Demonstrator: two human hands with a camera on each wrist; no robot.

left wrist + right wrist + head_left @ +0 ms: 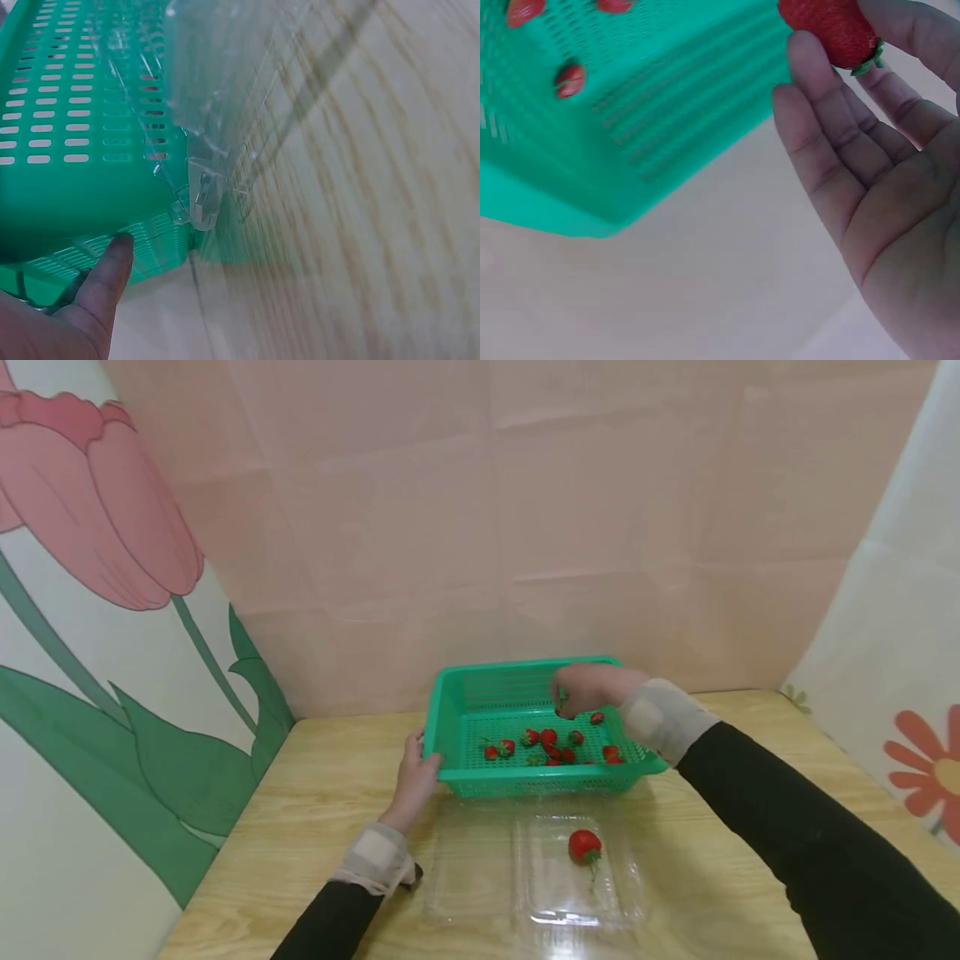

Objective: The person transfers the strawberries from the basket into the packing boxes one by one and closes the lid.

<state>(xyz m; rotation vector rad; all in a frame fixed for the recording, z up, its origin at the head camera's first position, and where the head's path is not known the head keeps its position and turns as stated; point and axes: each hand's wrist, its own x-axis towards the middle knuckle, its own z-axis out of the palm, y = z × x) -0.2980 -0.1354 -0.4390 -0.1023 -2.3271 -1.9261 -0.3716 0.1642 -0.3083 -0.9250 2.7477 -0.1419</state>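
Observation:
A green plastic basket with slotted sides holds several red strawberries. My right hand is over the basket's right part, pinching a strawberry between thumb and fingertips, its green leaves toward the palm. At the basket's front left corner, my left hand grips the rim, and its thumb lies against the green plastic. In front of the basket, an open clear plastic clamshell box lies on the table, with one large strawberry in its right half.
The light wooden table meets a pink sheet right behind the basket. Flower-printed panels stand at the left and right. The clear box's edge is close against the basket's front.

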